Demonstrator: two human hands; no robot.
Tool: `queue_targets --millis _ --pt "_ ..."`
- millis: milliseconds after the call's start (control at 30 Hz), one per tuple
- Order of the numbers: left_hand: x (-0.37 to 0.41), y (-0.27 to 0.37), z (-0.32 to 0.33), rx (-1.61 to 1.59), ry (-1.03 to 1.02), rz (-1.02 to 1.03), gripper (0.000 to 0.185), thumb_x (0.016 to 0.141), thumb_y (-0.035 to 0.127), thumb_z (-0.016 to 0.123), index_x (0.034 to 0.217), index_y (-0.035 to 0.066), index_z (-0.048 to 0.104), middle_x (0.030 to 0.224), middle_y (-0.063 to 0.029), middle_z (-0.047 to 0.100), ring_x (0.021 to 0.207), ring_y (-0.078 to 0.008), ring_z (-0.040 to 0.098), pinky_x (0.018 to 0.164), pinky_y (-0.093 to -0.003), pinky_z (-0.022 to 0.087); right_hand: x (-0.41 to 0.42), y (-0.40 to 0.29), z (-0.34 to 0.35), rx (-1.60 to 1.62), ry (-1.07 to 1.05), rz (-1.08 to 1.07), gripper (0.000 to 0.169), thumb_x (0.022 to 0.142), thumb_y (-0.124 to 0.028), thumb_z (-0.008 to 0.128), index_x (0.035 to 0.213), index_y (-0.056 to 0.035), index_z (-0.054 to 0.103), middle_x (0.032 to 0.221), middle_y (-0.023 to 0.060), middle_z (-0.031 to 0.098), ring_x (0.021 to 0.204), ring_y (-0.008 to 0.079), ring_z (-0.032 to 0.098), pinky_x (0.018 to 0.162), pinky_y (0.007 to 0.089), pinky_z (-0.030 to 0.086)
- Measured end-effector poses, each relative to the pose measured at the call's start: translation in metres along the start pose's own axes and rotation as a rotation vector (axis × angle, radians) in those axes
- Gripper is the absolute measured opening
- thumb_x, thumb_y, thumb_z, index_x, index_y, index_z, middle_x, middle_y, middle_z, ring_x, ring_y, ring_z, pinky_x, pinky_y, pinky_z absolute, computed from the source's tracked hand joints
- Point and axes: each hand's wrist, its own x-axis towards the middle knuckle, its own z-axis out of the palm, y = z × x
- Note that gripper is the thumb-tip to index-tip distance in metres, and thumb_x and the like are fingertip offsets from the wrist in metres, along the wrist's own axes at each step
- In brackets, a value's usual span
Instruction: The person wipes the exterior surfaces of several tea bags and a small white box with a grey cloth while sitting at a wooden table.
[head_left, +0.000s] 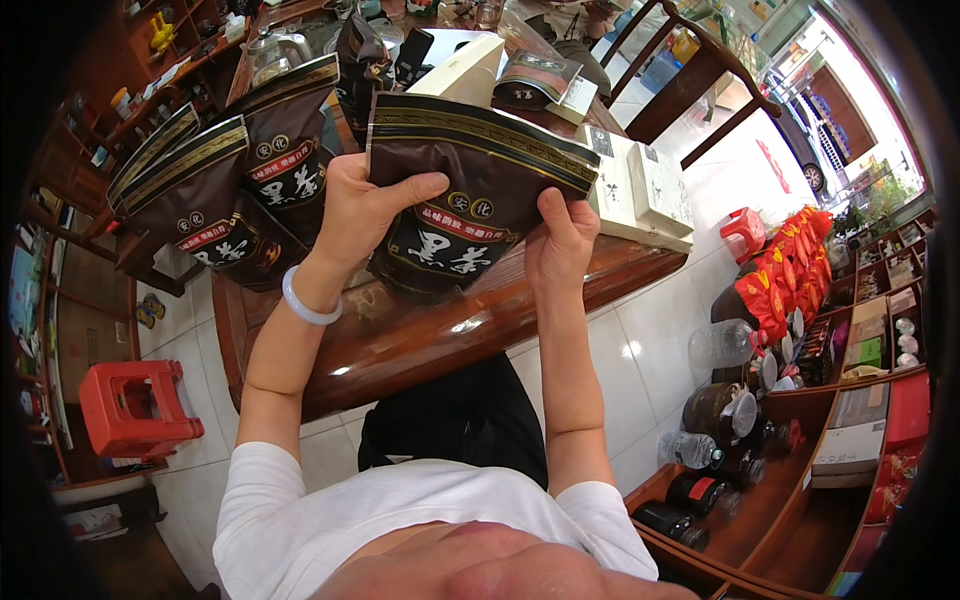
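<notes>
My left hand (375, 202) grips the upper left side of a dark brown foil pouch of tea (450, 202), thumb on its front. My right hand (562, 225) pinches the pouch's right side below its gold-patterned top band. The pouch stands upright over the edge of the polished wooden table (420, 352); its front bears printed writing. Similar brown pouches stand at the left, one in front (202, 202) and one behind it (281, 142). My fingers behind the held pouch are mostly hidden.
White boxes (637, 187) lie on the table's right end. Behind are a smaller pouch (536, 75), a glass kettle (277, 52) and a phone (414, 56). A red plastic stool (139, 409) stands at the left; wooden shelves (795, 450) with jars are at the right.
</notes>
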Motion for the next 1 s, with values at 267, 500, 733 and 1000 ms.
queue_targets --millis 267,500,733,1000 --pt "0.002 0.005 -0.001 -0.072 0.026 -0.044 0.019 0.073 0.002 0.068 0.09 -0.005 0.063 0.08 -0.009 0.065 0.069 -0.011 0.061 0.064 -0.0223 0.05 -0.001 -0.004 0.008 -0.011 0.01 -0.025 0.023 0.078 -0.004 0.065 0.1 0.0011 0.06 0.099 0.0082 0.063 0.089 0.0144 0.058 0.083 0.0268 0.044" --pt "-0.001 -0.004 -0.002 0.006 0.129 0.068 0.013 0.075 0.003 0.067 0.086 -0.004 0.065 0.077 -0.0059 0.065 0.065 -0.0084 0.058 0.059 -0.0201 0.046 0.005 -0.013 0.025 -0.071 -0.029 0.124 0.021 0.075 -0.001 0.067 0.095 0.002 0.064 0.093 0.0049 0.064 0.08 0.0097 0.057 0.076 0.023 0.045" --pt "0.004 0.007 -0.004 -0.009 0.046 -0.035 0.02 0.072 0.002 0.068 0.091 -0.004 0.063 0.084 -0.0089 0.065 0.071 -0.0117 0.061 0.066 -0.0225 0.049 0.002 -0.003 0.022 -0.217 0.041 -0.037 0.017 0.077 -0.003 0.067 0.093 0.0021 0.065 0.087 0.0026 0.064 0.077 0.007 0.055 0.071 0.0204 0.043" --pt "0.01 -0.009 -0.023 -0.037 0.057 0.069 0.024 0.072 -0.001 0.068 0.095 -0.003 0.062 0.09 -0.0092 0.065 0.078 -0.0134 0.061 0.072 -0.0252 0.049 0.012 -0.017 0.026 -0.136 -0.146 -0.022 0.036 0.075 -0.002 0.068 0.108 0.0045 0.056 0.099 0.0055 0.06 0.086 0.0104 0.054 0.075 0.0223 0.044"
